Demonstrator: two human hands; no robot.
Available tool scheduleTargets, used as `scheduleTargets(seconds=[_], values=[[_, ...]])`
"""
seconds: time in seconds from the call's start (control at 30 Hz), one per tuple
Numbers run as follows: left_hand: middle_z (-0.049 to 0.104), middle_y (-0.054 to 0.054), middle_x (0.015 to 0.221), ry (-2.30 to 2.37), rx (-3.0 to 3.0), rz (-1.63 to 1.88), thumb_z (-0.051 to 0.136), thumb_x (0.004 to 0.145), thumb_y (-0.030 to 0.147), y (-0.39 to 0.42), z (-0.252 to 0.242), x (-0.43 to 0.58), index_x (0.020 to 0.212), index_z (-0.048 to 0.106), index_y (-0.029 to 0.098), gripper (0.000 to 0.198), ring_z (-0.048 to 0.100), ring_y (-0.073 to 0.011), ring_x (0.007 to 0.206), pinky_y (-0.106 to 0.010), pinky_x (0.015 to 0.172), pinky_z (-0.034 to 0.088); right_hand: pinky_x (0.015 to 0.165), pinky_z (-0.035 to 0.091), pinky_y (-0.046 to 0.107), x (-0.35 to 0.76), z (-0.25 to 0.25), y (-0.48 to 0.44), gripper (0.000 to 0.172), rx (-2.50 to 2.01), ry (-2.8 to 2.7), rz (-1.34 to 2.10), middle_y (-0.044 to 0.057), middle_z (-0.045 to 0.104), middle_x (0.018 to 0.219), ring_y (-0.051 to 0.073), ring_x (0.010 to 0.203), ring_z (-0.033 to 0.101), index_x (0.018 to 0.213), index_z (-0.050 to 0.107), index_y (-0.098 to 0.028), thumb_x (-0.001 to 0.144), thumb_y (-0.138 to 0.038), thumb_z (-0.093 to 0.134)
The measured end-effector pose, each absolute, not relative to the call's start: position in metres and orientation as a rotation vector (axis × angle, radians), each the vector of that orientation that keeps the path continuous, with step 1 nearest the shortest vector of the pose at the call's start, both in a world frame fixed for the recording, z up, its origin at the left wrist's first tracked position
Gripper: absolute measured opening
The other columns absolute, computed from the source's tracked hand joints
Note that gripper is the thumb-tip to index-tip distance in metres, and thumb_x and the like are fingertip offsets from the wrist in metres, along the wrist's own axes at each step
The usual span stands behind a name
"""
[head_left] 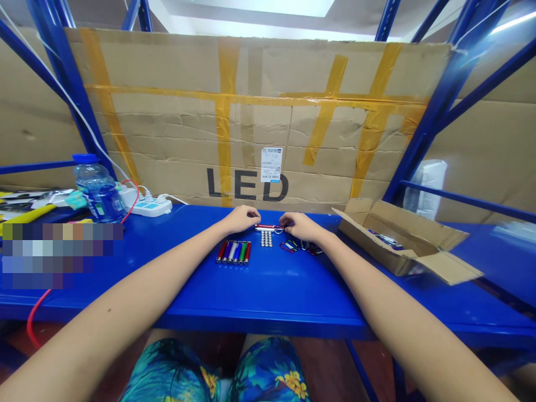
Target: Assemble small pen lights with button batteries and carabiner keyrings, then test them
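My left hand (243,219), its fingers curled, is at the left end of a slim red flashlight (263,226); whether it grips the flashlight is hard to see. At the other end, my right hand (299,226) has its bent fingertips closed at a red carabiner (278,229). Just in front of the flashlight, small silver button cells (266,239) stand in a tidy block. Several slim flashlights (233,253) in red, blue, silver and green lie side by side nearer my left forearm. Loose coloured carabiners (288,246) are spread below my right hand, partly hidden by it.
An open cardboard box (402,240) with shiny items inside stands right on the blue table (268,290). To the left are a bottle (98,190) and a white power strip (153,206) with cables. A large taped cardboard panel (176,134) rises behind, between blue posts.
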State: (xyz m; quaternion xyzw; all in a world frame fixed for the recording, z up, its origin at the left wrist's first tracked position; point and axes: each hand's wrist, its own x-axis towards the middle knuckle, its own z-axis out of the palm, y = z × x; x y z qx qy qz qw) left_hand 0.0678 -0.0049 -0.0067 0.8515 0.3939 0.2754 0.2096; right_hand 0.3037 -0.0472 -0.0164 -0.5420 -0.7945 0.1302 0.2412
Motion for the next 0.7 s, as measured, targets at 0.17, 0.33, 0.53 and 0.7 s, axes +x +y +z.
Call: scheduleTargets(seconds=[0.17, 0.33, 0.53, 0.7], values=[[0.074, -0.003, 0.101, 1.013, 2.409, 0.668, 0.062, 0.077, 0.03, -0.008, -0.0076, 0.0694, 0.1, 0.074, 0.019, 0.028, 0.065, -0.0195, 0.093, -0.029, 0.085, 0.046, 0.086, 0.049, 0.029, 0.3039, -0.0201, -0.0443, 0.028, -1.462, -2.207, 0.331, 0.009, 0.07, 0.108, 0.018, 0.096, 0.065, 0.105, 0.065, -0.015, 0.079, -0.007, 0.062], [0.075, -0.003, 0.094, 1.0, 2.461, 0.628, 0.064, 0.076, 0.026, -0.0106, -0.009, 0.0744, 0.095, 0.076, 0.018, 0.024, 0.064, -0.0185, 0.087, -0.027, 0.079, 0.046, 0.08, 0.049, 0.026, 0.3026, -0.0201, -0.0439, 0.027, -1.476, -2.192, 0.342, 0.008, 0.071, 0.101, 0.017, 0.091, 0.065, 0.106, 0.064, -0.015, 0.08, -0.006, 0.061], [0.075, -0.002, 0.093, 1.011, 2.46, 0.631, 0.064, 0.076, 0.021, -0.0107, -0.0099, 0.0758, 0.094, 0.076, 0.019, 0.022, 0.065, -0.0177, 0.086, -0.027, 0.077, 0.045, 0.073, 0.046, 0.025, 0.3023, -0.0166, -0.0464, 0.027, -1.514, -2.205, 0.336, 0.006, 0.071, 0.094, 0.015, 0.082, 0.064, 0.109, 0.064, -0.015, 0.082, -0.01, 0.06], [0.075, -0.002, 0.093, 1.028, 2.457, 0.631, 0.064, 0.076, 0.021, -0.0127, -0.0087, 0.0761, 0.093, 0.076, 0.019, 0.022, 0.065, -0.0178, 0.085, -0.027, 0.077, 0.046, 0.069, 0.045, 0.025, 0.3007, -0.0132, -0.0502, 0.028, -1.559, -2.206, 0.37, 0.005, 0.071, 0.09, 0.015, 0.078, 0.063, 0.111, 0.063, -0.015, 0.084, -0.013, 0.059]])
